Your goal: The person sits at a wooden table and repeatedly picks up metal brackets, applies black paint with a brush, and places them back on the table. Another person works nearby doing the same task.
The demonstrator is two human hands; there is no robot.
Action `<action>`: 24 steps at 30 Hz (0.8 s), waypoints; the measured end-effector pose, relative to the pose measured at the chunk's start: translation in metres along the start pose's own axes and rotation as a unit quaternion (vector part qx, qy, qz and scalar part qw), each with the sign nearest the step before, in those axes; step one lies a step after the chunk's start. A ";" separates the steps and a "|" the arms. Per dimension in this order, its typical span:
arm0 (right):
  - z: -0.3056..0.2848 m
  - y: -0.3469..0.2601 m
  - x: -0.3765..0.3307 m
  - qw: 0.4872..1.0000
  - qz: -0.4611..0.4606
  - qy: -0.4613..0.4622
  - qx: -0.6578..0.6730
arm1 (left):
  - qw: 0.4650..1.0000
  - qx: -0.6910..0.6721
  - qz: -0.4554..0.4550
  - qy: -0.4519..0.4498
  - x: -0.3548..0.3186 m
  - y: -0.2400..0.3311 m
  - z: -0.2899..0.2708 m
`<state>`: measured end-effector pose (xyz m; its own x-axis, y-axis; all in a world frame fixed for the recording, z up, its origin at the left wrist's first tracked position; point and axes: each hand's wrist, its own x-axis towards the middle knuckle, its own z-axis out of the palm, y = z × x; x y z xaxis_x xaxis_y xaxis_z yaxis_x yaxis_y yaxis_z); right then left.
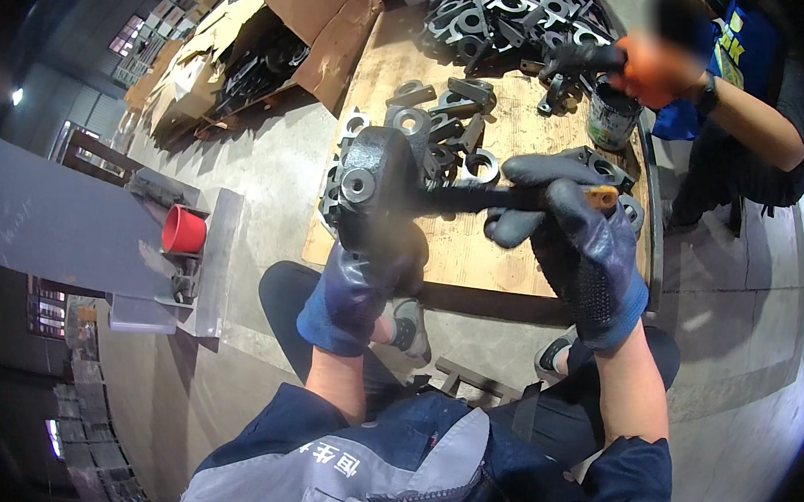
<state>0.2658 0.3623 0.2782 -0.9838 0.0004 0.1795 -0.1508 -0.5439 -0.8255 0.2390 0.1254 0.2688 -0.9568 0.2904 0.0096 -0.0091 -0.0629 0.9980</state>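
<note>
My left hand [367, 277], in a blue and black glove, grips a thick black metal part [361, 191] from below. A round hole with a bright metal rim faces up on the part. My right hand [586, 256], gloved the same way, is closed around a paintbrush [467, 200] with an orange handle end. The brush points left and reaches the part's right side, where the image is smeared, so I cannot tell exactly where it touches. Beyond the hands, several black ring-ended metal parts [478, 166] lie on the wooden tabletop [504, 269].
A paint-stained can [610, 121] stands at the table's right. More metal parts [515, 19] are heaped at the far end. Across the table's right corner, a co-worker's orange-gloved hand [657, 71] holds something dark. At left are an open cardboard box [315, 32] and a red bucket [183, 231].
</note>
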 end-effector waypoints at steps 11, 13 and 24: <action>0.004 0.006 -0.004 0.981 -0.084 -0.036 -0.173 | 0.998 -0.057 -0.035 -0.018 0.002 0.004 0.001; -0.001 0.003 -0.002 0.949 -0.126 -0.047 -0.286 | 0.998 -0.048 -0.030 -0.001 0.001 0.002 0.000; -0.001 0.009 -0.002 0.952 -0.128 -0.040 -0.276 | 0.997 -0.073 -0.025 0.010 0.003 0.002 0.003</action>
<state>0.2667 0.3583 0.2702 -0.9010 -0.0015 0.4338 -0.4338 -0.0114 -0.9009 0.2374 0.1289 0.2706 -0.9596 0.2781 -0.0434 -0.0983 -0.1867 0.9775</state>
